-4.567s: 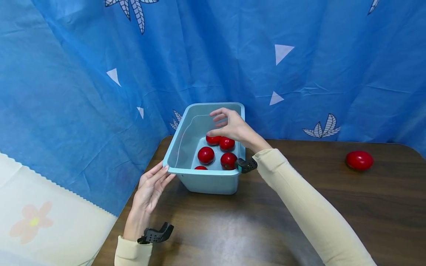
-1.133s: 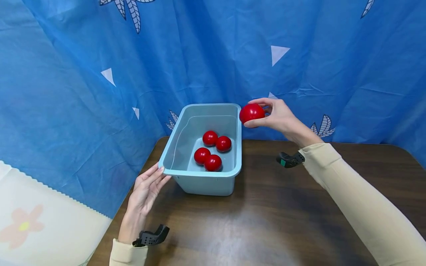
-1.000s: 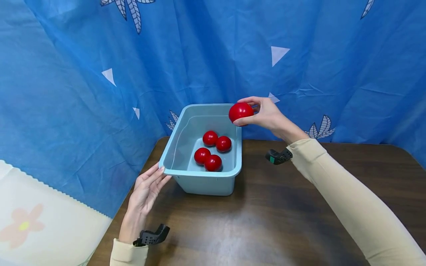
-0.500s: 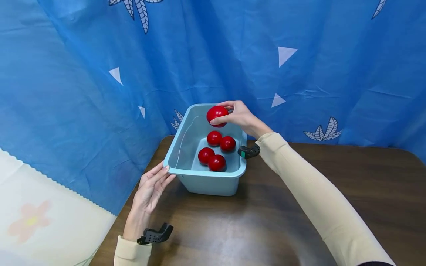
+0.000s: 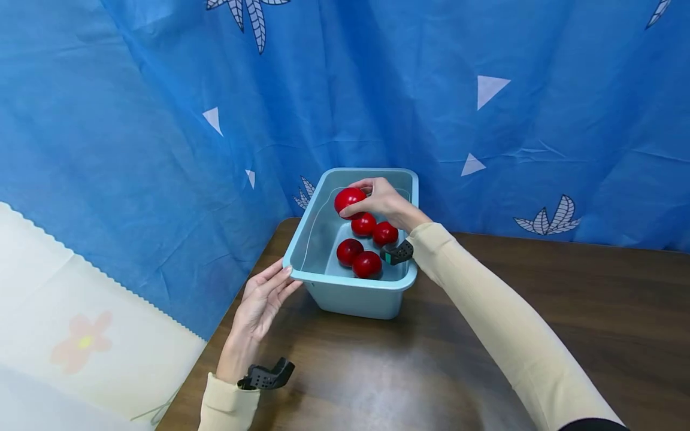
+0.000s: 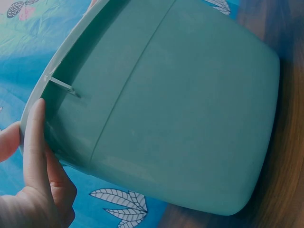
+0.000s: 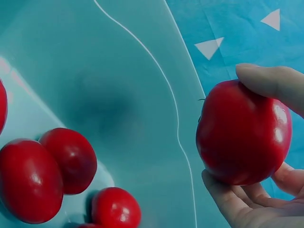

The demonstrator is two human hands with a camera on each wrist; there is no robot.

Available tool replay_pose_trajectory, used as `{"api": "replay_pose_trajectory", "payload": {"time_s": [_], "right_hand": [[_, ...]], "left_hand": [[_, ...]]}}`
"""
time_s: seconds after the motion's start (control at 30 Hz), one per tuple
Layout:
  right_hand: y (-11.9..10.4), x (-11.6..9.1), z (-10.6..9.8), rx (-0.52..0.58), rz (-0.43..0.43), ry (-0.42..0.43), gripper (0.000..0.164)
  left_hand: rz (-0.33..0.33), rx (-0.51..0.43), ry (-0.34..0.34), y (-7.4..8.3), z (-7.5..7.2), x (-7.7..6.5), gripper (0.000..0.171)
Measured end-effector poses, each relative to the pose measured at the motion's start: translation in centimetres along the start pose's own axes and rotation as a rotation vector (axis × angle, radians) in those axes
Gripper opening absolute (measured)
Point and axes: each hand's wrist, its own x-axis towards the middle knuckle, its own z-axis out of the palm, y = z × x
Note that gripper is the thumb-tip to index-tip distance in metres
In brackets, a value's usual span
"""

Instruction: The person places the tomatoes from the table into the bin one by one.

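Note:
In the head view, my right hand (image 5: 385,200) grips a shiny red tomato (image 5: 349,202) between thumb and fingers, inside the upper part of a light blue plastic bin (image 5: 350,281). The right wrist view shows this tomato (image 7: 242,135) above the bin floor, its small stem facing left. Below it, several more red tomatoes (image 5: 368,264) lie on the bin floor. At the bin's near left corner my left hand (image 5: 264,302) pinches the rim. From the left wrist, its thumb is on the rim's outer side and a finger (image 6: 35,147) lies along the underside.
The bin stands on a dark brown wooden table (image 5: 539,335), towards its left back. A blue curtain (image 5: 420,78) with leaf and triangle prints hangs close behind. A white cloth with a flower (image 5: 83,342) is at the left. Each wrist wears a black camera mount.
The tomato that lay at the table's right is now in my right hand, carried left over the rim and lowered into the bin. My left hand stays at the corner. The head view has shifted slightly.

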Motion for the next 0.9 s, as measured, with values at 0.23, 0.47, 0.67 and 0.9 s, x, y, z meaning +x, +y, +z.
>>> {"api": "replay_pose_trajectory", "payload": {"time_s": [0.23,0.47,0.67,0.9], "right_hand": [[-0.01,-0.04,0.0,-0.044,0.017,-0.019,0.074],[0.38,-0.12,-0.09,-0.052,0.061,-0.01,0.077],[0.54,-0.07,-0.14,-0.056,0.051,-0.001,0.078],[0.7,-0.14,-0.23,-0.052,0.057,-0.009,0.078]], "left_hand": [[0.0,-0.002,-0.006,0.2,0.16,0.13,0.053],[-0.02,-0.004,0.01,0.29,0.13,0.08,0.054],[-0.017,-0.004,0.013,0.26,0.11,0.07,0.054],[-0.026,-0.004,0.018,0.14,0.1,0.04,0.054]]}}
